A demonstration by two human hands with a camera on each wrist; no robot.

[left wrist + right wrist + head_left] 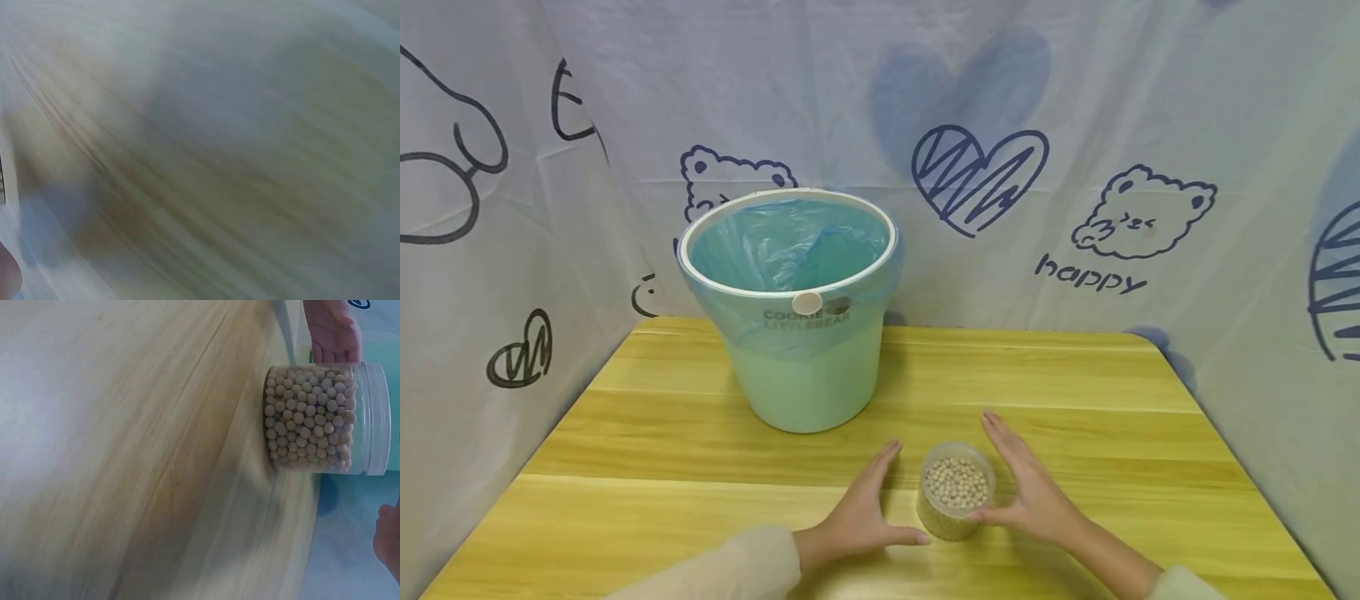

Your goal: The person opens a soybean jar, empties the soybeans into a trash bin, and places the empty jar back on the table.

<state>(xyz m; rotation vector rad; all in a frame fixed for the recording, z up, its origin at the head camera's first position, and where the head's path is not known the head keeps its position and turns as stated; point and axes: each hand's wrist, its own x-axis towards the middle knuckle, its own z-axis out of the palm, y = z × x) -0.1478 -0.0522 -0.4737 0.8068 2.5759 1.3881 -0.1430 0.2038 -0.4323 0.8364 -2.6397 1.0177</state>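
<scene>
A clear plastic jar [956, 492] stands upright and lidless on the table, filled most of the way with small round beige soybean-like pieces [307, 419]. My left hand [859, 515] is to its left, fingers extended and thumb spread towards the jar. On the other side is my right hand [1033, 496], likewise spread; its thumb overlaps the jar's rim in the head view, while the right wrist view shows a gap between them. Neither hand holds anything. In the left wrist view only a fingertip [7, 275] shows, at the lower left edge.
A mint-green bucket [808, 383] with a white rim and a translucent blue bag liner [775, 242] stands behind the jar, to the left. The wood-grain table [1075, 400] ends at a white printed curtain [850, 100] on the back and sides.
</scene>
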